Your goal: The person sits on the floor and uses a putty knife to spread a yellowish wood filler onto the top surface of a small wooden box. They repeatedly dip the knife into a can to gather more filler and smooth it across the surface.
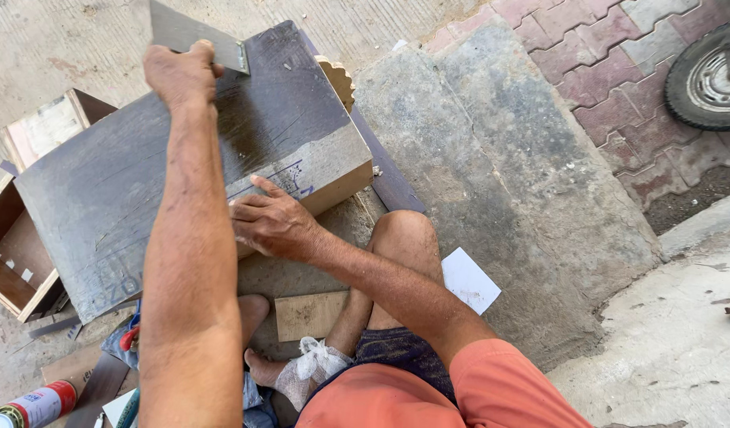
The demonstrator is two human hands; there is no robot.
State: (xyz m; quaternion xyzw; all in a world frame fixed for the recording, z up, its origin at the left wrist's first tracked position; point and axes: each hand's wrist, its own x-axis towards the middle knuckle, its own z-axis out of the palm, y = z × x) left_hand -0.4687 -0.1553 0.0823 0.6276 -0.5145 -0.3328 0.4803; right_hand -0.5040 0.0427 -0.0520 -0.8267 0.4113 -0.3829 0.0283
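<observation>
Left hand (181,73) fingers clenched on flat metal scraper (192,35): stiff, thin, light. Right hand (271,223) fingers spread flat, steadying dark board (143,182): rigid, likely heavy; grip by edges.

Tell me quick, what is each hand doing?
Left hand: closed around the flat grey metal scraper blade.
Right hand: open, pressed flat on the dark laminate-covered wooden board, holding nothing.

Count from my seat: one dark laminated plywood board (167,166), one flat metal scraper blade (192,33), one open wooden box (16,238), one white paper sheet (470,279), one red-and-white spray can (38,404), one rubber wheel (710,79).
</observation>
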